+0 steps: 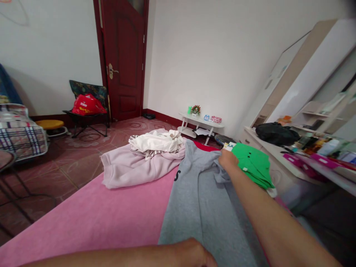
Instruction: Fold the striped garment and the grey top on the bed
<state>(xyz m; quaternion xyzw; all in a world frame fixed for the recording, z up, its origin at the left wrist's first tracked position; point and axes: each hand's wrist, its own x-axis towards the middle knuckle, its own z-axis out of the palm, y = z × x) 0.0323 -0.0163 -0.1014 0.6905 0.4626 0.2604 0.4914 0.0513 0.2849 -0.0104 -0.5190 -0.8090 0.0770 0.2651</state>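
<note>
A grey T-shirt (200, 200) with dark lettering at its left edge lies lengthwise over a pink-covered surface (125, 218). At its far right end, my right hand (228, 160) is closed on the cloth near the sleeve. My left hand (194, 254) rests at the near end of the shirt, its fingers curled down on the fabric and partly cut off by the frame's bottom edge. To the left of the shirt lies a pale pink fleece garment (139, 167), with a white garment (157, 142) heaped on top. Green folded clothing (251, 163) sits just beyond my right hand.
A white side table (200, 118) holds a small potted plant. On the right, a dresser (280, 155) carries a black bag (276, 133) and bottles. A folding chair (87, 87) with a red bag (88, 105) stands by the dark red door (125, 55).
</note>
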